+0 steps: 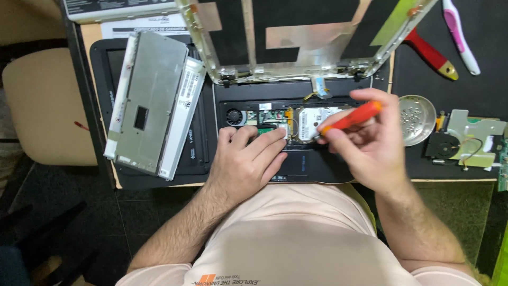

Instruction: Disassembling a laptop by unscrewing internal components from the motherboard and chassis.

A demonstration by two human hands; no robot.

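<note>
An opened laptop base [301, 164] lies in front of me, with its fan [234, 116], small circuit boards and a silver hard drive [313, 121] exposed. My left hand [246, 161] rests flat on the base, its fingertips touching the board beside the drive. My right hand [370, 143] grips an orange-handled screwdriver [352, 119], whose tip points down at the drive's near edge. The stripped lid frame [296, 71] stands tilted behind the base.
A removed silver screen panel [153, 100] lies on a second black laptop at the left. A round metal dish [418, 119] of screws, a loose fan with bracket [460, 143], a red-handled tool [431, 53] and a pink-and-white toothbrush [460, 34] sit at the right. A beige chair [42, 106] stands left.
</note>
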